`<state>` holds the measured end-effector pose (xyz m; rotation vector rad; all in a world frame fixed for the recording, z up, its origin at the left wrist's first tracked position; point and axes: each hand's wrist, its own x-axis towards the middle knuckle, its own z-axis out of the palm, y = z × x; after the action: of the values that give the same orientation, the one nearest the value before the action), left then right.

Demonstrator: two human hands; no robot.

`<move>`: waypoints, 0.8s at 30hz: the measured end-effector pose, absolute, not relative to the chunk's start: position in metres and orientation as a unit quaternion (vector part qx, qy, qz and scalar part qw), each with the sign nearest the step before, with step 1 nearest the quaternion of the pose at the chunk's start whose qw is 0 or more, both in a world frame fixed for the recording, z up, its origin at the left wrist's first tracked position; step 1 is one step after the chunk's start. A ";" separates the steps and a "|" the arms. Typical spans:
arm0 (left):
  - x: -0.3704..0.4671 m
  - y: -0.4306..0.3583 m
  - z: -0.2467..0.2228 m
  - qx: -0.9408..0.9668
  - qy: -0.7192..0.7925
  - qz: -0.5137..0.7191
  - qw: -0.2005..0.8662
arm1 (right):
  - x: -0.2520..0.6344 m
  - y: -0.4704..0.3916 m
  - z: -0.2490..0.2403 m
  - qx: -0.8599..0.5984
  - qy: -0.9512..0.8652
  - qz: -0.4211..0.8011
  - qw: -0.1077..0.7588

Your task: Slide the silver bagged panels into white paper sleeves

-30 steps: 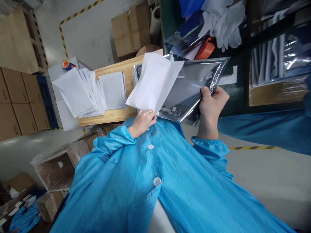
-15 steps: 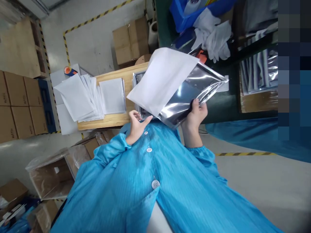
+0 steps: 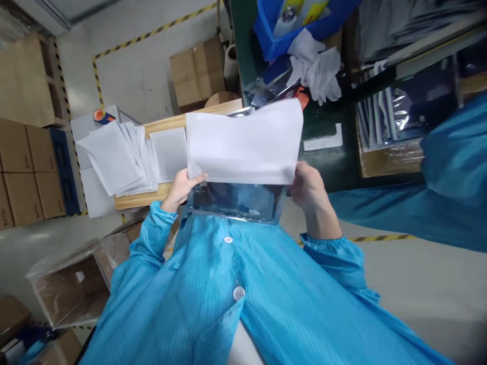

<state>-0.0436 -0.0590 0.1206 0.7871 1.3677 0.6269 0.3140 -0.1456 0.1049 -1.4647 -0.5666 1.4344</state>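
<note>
White sheet (image 3: 243, 147) is spanning left hand (image 3: 180, 190) to right hand (image 3: 310, 195), blocking the middle. White stack (image 3: 116, 159) is crowding the wooden board's (image 3: 171, 121) left. Right of the sheet, a green tabletop (image 3: 335, 167) strip is leaving passage over a flat paper slip (image 3: 325, 144); white gloves (image 3: 319, 76) and blue bin (image 3: 270, 45) are obstructing its far end, carton (image 3: 395, 165) its right, co-worker's blue clothing (image 3: 380, 215) its near edge.

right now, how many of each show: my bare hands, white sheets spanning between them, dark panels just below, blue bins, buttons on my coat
Bare hands, left hand and right hand: 2
White rectangular sheet: 1
Dark, glossy flat panel: 1
Blue plastic bin: 1
Round white buttons: 2
Total: 7
</note>
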 end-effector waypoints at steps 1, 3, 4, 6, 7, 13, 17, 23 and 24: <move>-0.045 -0.058 0.120 0.362 0.605 0.257 0.661 | 0.316 -0.144 0.103 -0.620 -0.240 0.581 0.470; -0.043 -0.061 0.118 0.382 0.610 0.244 0.650 | 0.312 -0.147 0.099 -0.634 -0.242 0.577 0.454; -0.042 -0.065 0.118 0.388 0.613 0.246 0.643 | 0.307 -0.153 0.098 -0.632 -0.240 0.582 0.451; -0.043 -0.074 0.118 0.399 0.618 0.247 0.631 | 0.295 -0.169 0.097 -0.635 -0.222 0.585 0.454; -0.045 -0.080 0.118 0.405 0.622 0.245 0.624 | 0.289 -0.179 0.098 -0.640 -0.214 0.584 0.451; -0.071 -0.120 0.125 0.398 0.672 0.162 0.604 | 0.268 -0.231 0.111 -0.691 -0.234 0.558 0.396; -0.080 -0.144 0.127 0.376 0.660 0.150 0.634 | 0.268 -0.237 0.113 -0.705 -0.261 0.547 0.369; -0.094 -0.178 0.123 0.365 0.661 0.085 0.650 | 0.273 -0.241 0.111 -0.672 -0.281 0.621 0.289; -0.096 -0.183 0.122 0.362 0.662 0.081 0.651 | 0.272 -0.243 0.112 -0.672 -0.282 0.624 0.283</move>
<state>-0.0958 -0.1825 0.1224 0.8216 1.5032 0.1835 0.2723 -0.2435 0.1116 -1.7988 -0.7558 1.6700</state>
